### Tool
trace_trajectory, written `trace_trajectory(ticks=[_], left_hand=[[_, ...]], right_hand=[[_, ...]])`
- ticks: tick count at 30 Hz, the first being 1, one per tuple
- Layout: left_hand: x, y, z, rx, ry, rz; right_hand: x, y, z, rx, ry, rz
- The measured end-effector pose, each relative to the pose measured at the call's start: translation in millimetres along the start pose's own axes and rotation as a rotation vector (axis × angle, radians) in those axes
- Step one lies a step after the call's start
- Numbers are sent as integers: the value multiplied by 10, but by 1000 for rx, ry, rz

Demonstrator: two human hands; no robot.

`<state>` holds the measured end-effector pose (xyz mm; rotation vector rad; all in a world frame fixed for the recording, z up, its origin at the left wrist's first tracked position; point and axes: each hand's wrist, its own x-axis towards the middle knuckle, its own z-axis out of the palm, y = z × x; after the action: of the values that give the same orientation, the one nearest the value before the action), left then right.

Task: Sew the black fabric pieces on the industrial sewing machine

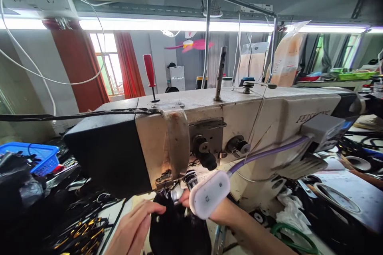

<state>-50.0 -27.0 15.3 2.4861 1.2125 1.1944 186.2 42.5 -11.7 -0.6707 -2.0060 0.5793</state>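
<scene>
A black piece of work (179,233), perhaps a bag or shoe part, sits under the needle end of a large cream sewing machine (269,107). My left hand (133,225) grips its left edge, index finger laid across the top close to the needle area. On the far side, my right hand (184,198) shows only fingertips, closed at the work's upper right beside the shiny presser foot (176,193). An oval white lamp (211,195) on a purple flexible neck hides the rest of that hand. Black material covers the stitching spot.
A red-handled screwdriver (149,71) stands upright on the machine head. At left are a blue basket (44,159) and a heap of black and yellow pieces (82,235). White tape rolls (338,197) and a green coil (295,239) lie at right.
</scene>
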Motion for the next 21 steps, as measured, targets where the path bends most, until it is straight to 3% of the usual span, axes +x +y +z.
trace_trajectory(ticks=[2, 4, 7, 9, 12, 15, 21], left_hand=[[12, -72, 46, -46, 80, -115], [24, -159, 103, -133, 135, -272], [68, -223, 137, -337, 45, -525], [124, -204, 120, -421, -47, -620], [237, -122, 84, -428, -57, -752], [347, -42, 78, -397, -73, -836], [407, -30, 153, -250, -111, -828]], right_hand=[[-78, -95, -28, -9, -103, -54], [-155, -188, -2, -92, -117, -164], [-202, -255, 107, -238, 23, -355], [-195, -251, 168, -311, 123, -437], [-182, -216, 201, -407, 161, -483], [-198, -181, 213, -468, 153, -482], [-204, -121, 322, -525, 221, -521]])
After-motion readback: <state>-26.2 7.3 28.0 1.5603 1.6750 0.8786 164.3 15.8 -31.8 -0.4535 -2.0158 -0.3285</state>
